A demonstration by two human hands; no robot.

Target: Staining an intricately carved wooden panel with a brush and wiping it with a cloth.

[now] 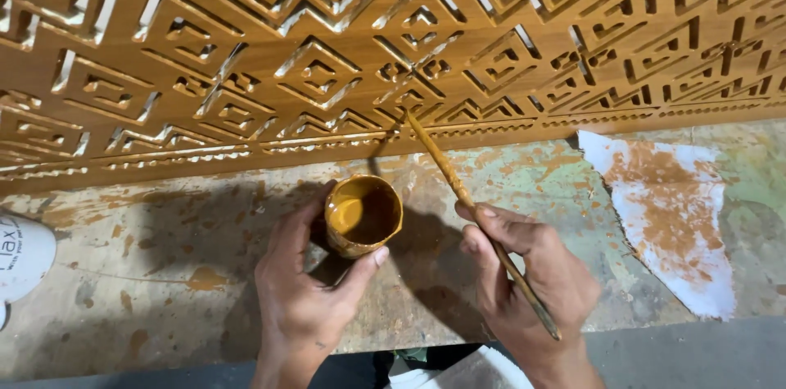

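Head view: left hand (pixel 307 295) grips paint cup (pixel 363 214); right hand (pixel 532 274) pinches brush (pixel 475 213), tip at carved panel (pixel 393 53). Risk: an overloaded tip may flood grooves; a tilted cup may spill.

Cup (pixel 363 214) on workbench (pixel 164 274), before carved panel (pixel 327 53), left of paper scrap (pixel 671 209).

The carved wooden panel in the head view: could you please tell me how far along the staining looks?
Most of the carved panel already shows an even brown coat. In hand: the left hand grips a small cup of brown stain, and the right hand holds a thin brush, tip at the panel's lower carvings. Left: several grooves, mostly upper left, show pale. A stained paper scrap lies on the blotched workbench.
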